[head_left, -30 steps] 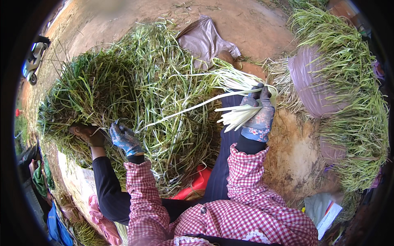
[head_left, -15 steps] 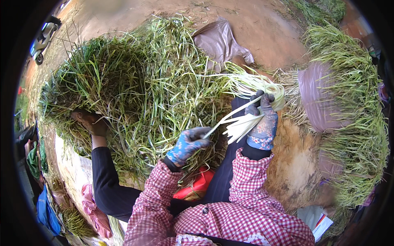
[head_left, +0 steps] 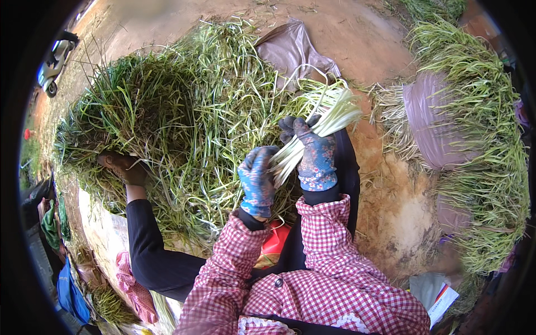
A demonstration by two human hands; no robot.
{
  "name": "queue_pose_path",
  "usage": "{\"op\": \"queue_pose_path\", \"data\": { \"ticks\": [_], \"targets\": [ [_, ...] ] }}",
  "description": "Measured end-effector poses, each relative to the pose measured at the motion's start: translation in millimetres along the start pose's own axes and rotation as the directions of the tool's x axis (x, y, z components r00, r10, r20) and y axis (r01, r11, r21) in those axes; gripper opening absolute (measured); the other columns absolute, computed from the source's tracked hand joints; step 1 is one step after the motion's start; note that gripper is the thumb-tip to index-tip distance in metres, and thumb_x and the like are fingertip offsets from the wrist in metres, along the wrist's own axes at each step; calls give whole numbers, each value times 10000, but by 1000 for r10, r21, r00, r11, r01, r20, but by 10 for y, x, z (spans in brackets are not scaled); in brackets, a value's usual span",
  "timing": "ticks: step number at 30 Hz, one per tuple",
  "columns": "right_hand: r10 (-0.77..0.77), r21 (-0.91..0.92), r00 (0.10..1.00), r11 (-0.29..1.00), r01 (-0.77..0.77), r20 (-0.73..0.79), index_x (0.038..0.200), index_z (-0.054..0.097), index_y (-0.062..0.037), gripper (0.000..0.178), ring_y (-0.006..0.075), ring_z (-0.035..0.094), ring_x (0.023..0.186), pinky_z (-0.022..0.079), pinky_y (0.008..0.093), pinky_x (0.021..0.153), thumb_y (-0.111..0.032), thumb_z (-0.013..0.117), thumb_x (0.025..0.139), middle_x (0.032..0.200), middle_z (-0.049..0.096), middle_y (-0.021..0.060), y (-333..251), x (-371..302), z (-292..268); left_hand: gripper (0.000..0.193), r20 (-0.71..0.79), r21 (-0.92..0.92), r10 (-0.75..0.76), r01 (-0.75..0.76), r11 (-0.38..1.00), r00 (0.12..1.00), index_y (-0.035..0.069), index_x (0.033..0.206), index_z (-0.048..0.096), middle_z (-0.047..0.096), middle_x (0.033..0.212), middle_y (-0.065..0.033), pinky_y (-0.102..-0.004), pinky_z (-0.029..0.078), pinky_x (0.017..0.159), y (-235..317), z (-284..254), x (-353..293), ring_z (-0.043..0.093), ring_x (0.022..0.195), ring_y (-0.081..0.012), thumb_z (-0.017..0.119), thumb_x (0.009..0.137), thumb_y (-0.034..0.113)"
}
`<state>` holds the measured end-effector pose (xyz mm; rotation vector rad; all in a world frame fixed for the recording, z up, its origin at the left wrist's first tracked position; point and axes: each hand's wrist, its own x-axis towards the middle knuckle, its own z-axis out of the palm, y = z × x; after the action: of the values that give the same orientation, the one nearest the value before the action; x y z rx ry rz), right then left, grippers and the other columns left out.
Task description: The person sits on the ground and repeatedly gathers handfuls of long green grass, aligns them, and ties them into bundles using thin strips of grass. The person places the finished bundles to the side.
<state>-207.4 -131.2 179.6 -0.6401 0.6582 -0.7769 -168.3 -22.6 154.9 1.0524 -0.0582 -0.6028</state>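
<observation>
My right hand (head_left: 317,159), in a blue flowered glove with dark fingers, is closed around a bunch of pale chives (head_left: 338,111). The bunch lies aslant, with its white ends (head_left: 287,159) toward my left hand and its yellow-green leaves looping beyond my right hand. My left hand (head_left: 258,180), in a matching glove, is closed at those white ends, its fingers curled against them. How many stalks lie between its fingers is hidden. In front of both hands spreads a large heap of long green chives (head_left: 223,123).
Bundled greens (head_left: 474,128) with purple plastic wrap (head_left: 432,123) stand at the right. A purplish sheet (head_left: 290,50) lies beyond the heap on bare earth. My foot (head_left: 124,167) rests against the heap's left side. A red bag (head_left: 274,240) sits between my legs.
My right hand has moved left and turned the bunch. My left hand, which held out a single stalk, is now up against the bunch's white ends.
</observation>
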Motion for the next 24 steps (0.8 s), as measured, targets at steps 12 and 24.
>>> {"op": "queue_pose_path", "data": {
  "ticks": [12, 24],
  "targets": [
    [-95, 261, 995, 961, 87, 18, 1068, 525, -91, 257, 242, 624, 884, 449, 279, 584, -137, 648, 847, 940, 637, 69, -79, 1, -4, 310, 134, 617, 397, -390, 684, 908, 18, 1090, 589, 594, 1106, -112, -294, 478, 858, 310, -672, 850, 579, 988, -200, 680, 817, 134],
    [-208, 383, 975, 909, 162, 80, 919, 577, -153, 188, 117, 558, 631, 375, 206, 465, -324, 625, 857, 718, 593, -25, -176, 31, -59, 409, 630, 762, -142, -643, -74, 763, 153, 1161, 565, 582, 938, -126, -420, 473, 639, -558, -895, -270, 579, 775, -306, 580, 757, 90]
  ]
}}
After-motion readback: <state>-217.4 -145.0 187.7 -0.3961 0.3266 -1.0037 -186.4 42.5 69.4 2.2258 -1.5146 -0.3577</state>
